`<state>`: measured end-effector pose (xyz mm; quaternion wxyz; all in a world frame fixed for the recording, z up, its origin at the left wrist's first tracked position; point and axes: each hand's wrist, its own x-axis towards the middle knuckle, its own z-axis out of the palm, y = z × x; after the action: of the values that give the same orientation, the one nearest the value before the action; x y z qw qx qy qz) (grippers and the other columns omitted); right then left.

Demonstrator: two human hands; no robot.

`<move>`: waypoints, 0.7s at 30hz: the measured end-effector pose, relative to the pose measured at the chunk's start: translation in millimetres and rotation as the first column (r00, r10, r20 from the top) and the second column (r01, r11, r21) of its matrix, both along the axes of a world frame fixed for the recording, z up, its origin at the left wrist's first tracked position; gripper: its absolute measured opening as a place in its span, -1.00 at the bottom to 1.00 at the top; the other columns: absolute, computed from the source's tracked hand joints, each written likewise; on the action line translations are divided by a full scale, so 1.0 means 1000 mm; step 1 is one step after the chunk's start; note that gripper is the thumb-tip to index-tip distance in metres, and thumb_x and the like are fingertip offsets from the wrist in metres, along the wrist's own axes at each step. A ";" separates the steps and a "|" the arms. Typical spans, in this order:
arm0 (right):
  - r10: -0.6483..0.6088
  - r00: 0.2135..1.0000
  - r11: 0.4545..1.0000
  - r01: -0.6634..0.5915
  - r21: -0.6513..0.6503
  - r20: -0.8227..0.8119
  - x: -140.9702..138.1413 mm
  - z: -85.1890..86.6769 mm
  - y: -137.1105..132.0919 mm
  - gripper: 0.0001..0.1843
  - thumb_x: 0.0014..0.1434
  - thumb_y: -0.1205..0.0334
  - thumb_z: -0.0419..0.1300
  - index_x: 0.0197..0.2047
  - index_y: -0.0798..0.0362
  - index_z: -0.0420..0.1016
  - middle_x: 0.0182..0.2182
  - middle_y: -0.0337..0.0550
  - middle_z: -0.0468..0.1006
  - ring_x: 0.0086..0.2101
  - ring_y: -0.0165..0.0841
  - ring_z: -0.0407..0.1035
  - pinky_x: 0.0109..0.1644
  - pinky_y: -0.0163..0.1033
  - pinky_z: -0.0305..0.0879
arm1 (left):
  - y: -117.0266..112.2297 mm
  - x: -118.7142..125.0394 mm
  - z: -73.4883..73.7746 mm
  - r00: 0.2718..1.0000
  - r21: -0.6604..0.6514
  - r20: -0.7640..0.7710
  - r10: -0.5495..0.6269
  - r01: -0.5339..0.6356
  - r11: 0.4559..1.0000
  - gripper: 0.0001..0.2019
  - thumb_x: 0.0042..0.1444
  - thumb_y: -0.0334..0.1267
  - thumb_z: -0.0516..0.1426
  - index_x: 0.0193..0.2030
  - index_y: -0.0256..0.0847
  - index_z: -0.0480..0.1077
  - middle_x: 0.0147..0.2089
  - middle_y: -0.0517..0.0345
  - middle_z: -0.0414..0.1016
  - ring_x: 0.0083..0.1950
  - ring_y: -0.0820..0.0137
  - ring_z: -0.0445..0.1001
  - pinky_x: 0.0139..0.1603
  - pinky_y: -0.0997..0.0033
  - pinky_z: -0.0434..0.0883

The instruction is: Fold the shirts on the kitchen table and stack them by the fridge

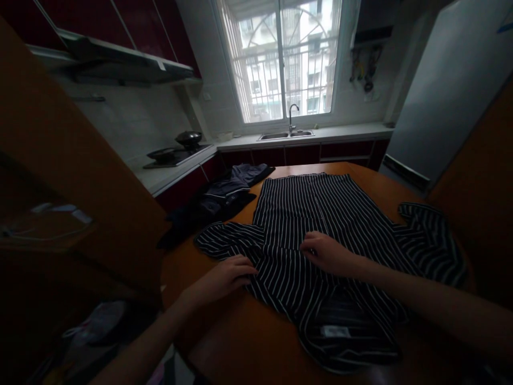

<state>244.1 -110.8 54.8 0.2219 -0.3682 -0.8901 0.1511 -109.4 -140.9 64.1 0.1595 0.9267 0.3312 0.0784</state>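
Observation:
A black shirt with white stripes (286, 214) lies spread on the orange-brown table (236, 331), its hem away from me and its collar opening with a white label (335, 331) towards me. One sleeve (228, 239) stretches to the left, the other (433, 240) to the right. At the shirt's left shoulder edge rests my left hand (230, 275), fingers loosely bent and the thumb apart. My right hand (326, 252) is closed over the middle of the shirt front, its fingertips pinching the striped cloth; the exact grip is partly hidden.
Dark folded clothes (224, 195) lie at the table's far left. Beyond are a counter with a sink (286, 135), a stove with a lidded pan (188, 139), and a window. A tall fridge (449, 91) stands on the right, a wooden cabinet (80, 160) on the left.

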 end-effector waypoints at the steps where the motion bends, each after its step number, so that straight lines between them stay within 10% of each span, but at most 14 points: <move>1: 0.047 0.998 0.999 -0.047 -0.025 0.031 -0.004 0.001 -0.013 -0.81 0.29 0.38 0.16 -0.18 0.04 0.62 -0.24 -0.09 0.53 -0.18 -0.29 0.40 -0.03 -0.18 0.34 | -0.002 0.002 -0.005 1.000 0.022 -0.012 0.008 -0.008 1.000 -0.78 0.39 -0.33 0.08 0.07 -0.06 0.49 -0.03 0.08 0.48 -0.02 0.32 0.46 0.02 0.35 0.42; 6: 0.139 0.981 0.987 -0.125 -0.103 0.138 -0.011 -0.004 -0.042 -0.82 0.32 0.32 0.15 -0.20 0.06 0.61 -0.24 -0.07 0.55 -0.21 -0.28 0.42 -0.07 -0.18 0.34 | -0.003 0.010 -0.013 0.994 0.148 -0.107 -0.001 0.017 0.989 -0.76 0.43 -0.40 -0.03 -0.15 -0.16 0.46 -0.16 0.10 0.45 -0.14 0.35 0.41 -0.08 0.37 0.35; 12: 0.116 0.986 0.985 -0.098 -0.144 0.123 -0.001 -0.005 -0.046 -0.72 0.39 0.29 0.04 -0.22 0.07 0.58 -0.26 -0.07 0.55 -0.22 -0.29 0.42 -0.06 -0.17 0.34 | -0.022 0.008 0.028 0.998 0.221 -0.051 0.025 -0.013 0.975 -0.78 0.43 -0.39 -0.05 -0.13 -0.16 0.41 -0.13 0.09 0.46 -0.12 0.33 0.38 -0.02 0.33 0.31; 21: 0.152 0.988 0.960 -0.147 -0.237 0.004 0.006 -0.007 -0.042 -0.73 0.41 0.24 0.05 -0.12 0.04 0.60 -0.20 -0.09 0.57 -0.16 -0.30 0.44 0.00 -0.18 0.36 | -0.017 0.005 0.021 0.981 -0.310 -0.165 -0.100 0.045 0.950 -0.88 0.23 -0.43 0.18 -0.21 -0.12 0.52 -0.25 0.23 0.58 -0.27 0.42 0.53 -0.23 0.52 0.36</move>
<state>249.8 -152.7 47.8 0.1548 -0.3254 -0.8935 0.2680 -104.5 -158.3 85.2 0.2728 0.9058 0.3179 -0.0631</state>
